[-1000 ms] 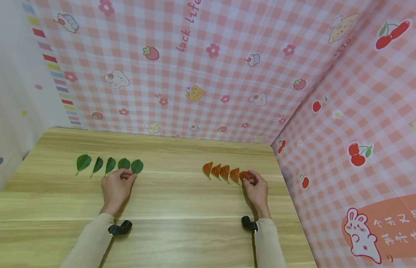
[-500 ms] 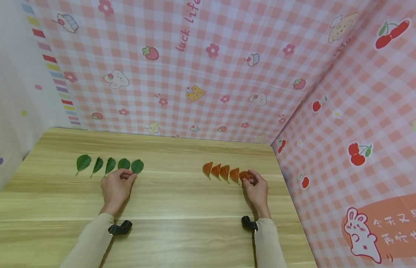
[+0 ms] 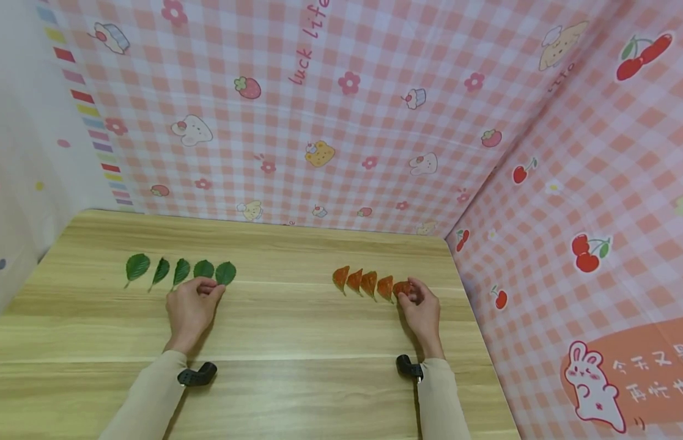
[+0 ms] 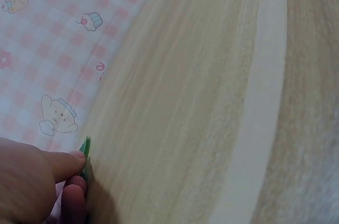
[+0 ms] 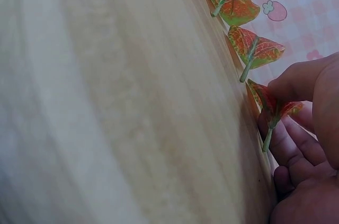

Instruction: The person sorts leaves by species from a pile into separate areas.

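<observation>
On the left side of the table, several green leaves [image 3: 137, 267] lie in a row. My left hand [image 3: 189, 311] pinches the rightmost green leaf [image 3: 226, 272] at its near end; in the left wrist view only a thin edge of that leaf [image 4: 86, 155] shows between thumb and fingers. Over on the right, a row of several orange-red leaves [image 3: 369, 284] lies with stems toward me. My right hand [image 3: 422, 311] pinches the rightmost orange-red leaf [image 5: 273, 108], whose stem points down past the fingers in the right wrist view. The hand partly covers this leaf.
The wood-grain table [image 3: 297, 330] meets a pink checked cloth [image 3: 297, 122] at the back and another cloth wall [image 3: 539, 244] on the right. A white dotted cloth [image 3: 22, 153] hangs at left. Black wrist cameras [image 3: 198, 374] sit on both sleeves.
</observation>
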The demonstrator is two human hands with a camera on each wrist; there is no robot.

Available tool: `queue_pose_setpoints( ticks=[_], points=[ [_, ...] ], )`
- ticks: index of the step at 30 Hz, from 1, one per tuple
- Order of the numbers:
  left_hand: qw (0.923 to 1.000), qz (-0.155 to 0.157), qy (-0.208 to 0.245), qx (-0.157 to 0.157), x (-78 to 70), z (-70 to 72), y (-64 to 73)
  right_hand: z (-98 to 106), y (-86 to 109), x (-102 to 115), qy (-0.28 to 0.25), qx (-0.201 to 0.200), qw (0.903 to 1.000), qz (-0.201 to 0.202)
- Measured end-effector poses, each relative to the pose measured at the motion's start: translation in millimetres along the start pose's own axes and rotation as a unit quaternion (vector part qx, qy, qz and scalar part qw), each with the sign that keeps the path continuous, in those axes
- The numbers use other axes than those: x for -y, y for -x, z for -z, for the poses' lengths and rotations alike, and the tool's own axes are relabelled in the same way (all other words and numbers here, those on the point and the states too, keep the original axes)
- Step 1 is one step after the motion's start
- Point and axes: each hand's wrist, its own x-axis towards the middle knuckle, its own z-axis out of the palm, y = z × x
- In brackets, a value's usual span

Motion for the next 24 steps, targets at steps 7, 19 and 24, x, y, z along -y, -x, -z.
queue_pose_setpoints(
  ticks=[7, 19, 24],
  points=[
    [1.0000, -0.001, 0.000, -0.002, 0.1, -0.2, 0.5, -0.7, -0.2, 0.1, -0.008, -0.004, 0.9999, 0.006],
    [1.0000, -0.002, 0.002, -0.008, 1.1, -0.8, 2.1, -0.4, 0.0, -0.8, -0.009, 0.001, 1.0000, 0.002],
    [0.9999, 0.010, 0.007, -0.001, -0.1, 3.6, 4.1, -0.1, 1.4, 0.0, -0.013, -0.005, 0.9999, 0.002]
  ],
)
